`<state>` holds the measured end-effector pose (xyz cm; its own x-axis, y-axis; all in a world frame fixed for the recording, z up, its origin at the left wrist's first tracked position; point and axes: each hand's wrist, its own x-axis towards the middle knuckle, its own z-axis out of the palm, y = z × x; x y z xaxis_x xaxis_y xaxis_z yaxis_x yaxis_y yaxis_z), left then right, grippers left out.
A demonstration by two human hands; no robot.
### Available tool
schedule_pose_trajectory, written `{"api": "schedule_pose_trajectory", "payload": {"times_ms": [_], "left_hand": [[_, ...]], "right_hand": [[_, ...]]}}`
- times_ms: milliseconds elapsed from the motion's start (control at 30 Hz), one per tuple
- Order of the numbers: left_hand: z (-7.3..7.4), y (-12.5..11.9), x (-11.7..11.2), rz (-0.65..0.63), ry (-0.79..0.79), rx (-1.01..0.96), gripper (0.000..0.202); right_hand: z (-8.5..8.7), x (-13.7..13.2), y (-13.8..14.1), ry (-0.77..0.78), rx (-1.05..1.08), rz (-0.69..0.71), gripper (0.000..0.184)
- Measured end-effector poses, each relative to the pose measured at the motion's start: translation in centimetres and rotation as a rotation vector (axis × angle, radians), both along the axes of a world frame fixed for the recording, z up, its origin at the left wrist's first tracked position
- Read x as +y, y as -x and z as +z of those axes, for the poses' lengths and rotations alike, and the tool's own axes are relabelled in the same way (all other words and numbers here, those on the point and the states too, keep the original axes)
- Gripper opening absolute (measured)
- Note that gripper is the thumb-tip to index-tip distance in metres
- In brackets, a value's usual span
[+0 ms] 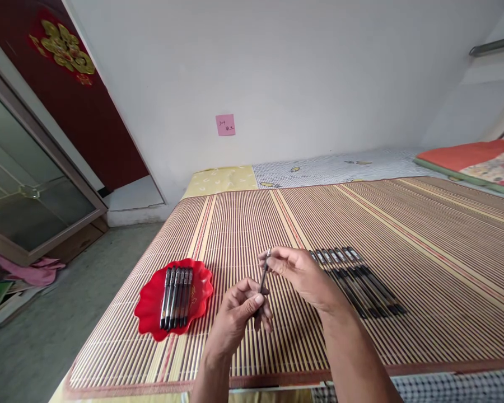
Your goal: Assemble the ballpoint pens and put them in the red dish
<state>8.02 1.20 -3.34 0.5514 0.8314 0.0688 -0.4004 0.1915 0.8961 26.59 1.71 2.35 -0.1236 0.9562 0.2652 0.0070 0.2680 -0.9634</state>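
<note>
Both hands meet over the striped bamboo mat (403, 235) and hold one dark pen (264, 278). My left hand (239, 316) is closed round the pen's lower end. My right hand (300, 274) pinches its upper end, where a small silvery tip shows. A red scalloped plate (147, 313) lies to the left with several black pens (175, 290) side by side in it. A row of several more black pens (361, 280) lies on the mat just right of my right hand.
The mat covers a bed that runs to a white wall with a pink note (225, 125). Folded orange and floral bedding (479, 159) lies at the far right. A glass door (21, 179) and floor clutter are at the left.
</note>
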Motion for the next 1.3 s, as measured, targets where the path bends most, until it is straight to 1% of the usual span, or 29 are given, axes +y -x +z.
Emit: {"api": "schedule_pose_trajectory", "payload": {"times_ms": [100, 233, 333, 467, 633, 733, 833, 933, 1033, 1167, 1300], "left_hand": [[-0.1, 0.0, -0.1, -0.024, 0.009, -0.013, 0.024], [-0.1, -0.1, -0.1, -0.029, 0.005, -0.014, 0.023], [0.0, -0.2, -0.2, -0.032, -0.006, -0.01, 0.021], [-0.1, -0.3, -0.2, -0.032, -0.013, 0.0, 0.021], [-0.2, -0.3, -0.2, -0.035, -0.019, 0.011, 0.02], [-0.2, -0.2, -0.2, -0.03, -0.018, 0.013, 0.02], [-0.2, -0.1, -0.2, -0.027, -0.02, 0.02, 0.021], [-0.2, 0.0, -0.2, -0.03, -0.023, 0.029, 0.02], [-0.3, 0.0, -0.2, -0.034, -0.028, 0.037, 0.018], [-0.5, 0.0, -0.1, -0.032, -0.033, 0.03, 0.018], [-0.4, 0.0, -0.1, -0.034, -0.037, 0.026, 0.019]], "right_hand": [[-0.2, 0.1, -0.3, 0.016, 0.088, -0.054, 0.031], [-0.5, 0.2, -0.5, 0.031, 0.158, -0.037, 0.026], [-0.4, 0.2, -0.5, 0.037, 0.164, -0.031, 0.022], [-0.1, 0.2, -0.5, 0.046, 0.143, -0.061, 0.018], [-0.2, 0.2, -0.6, 0.048, 0.117, -0.109, 0.022], [-0.5, 0.4, -0.8, 0.038, 0.124, -0.082, 0.027], [-0.8, 0.5, -1.0, 0.039, 0.148, -0.05, 0.021], [-1.0, 0.7, -1.2, 0.054, 0.159, -0.069, 0.016], [-1.0, 0.6, -1.1, 0.073, 0.155, -0.083, 0.017], [-0.9, 0.6, -1.1, 0.044, 0.149, -0.058, 0.021], [-1.1, 0.7, -1.2, 0.041, 0.147, -0.043, 0.017]]}}
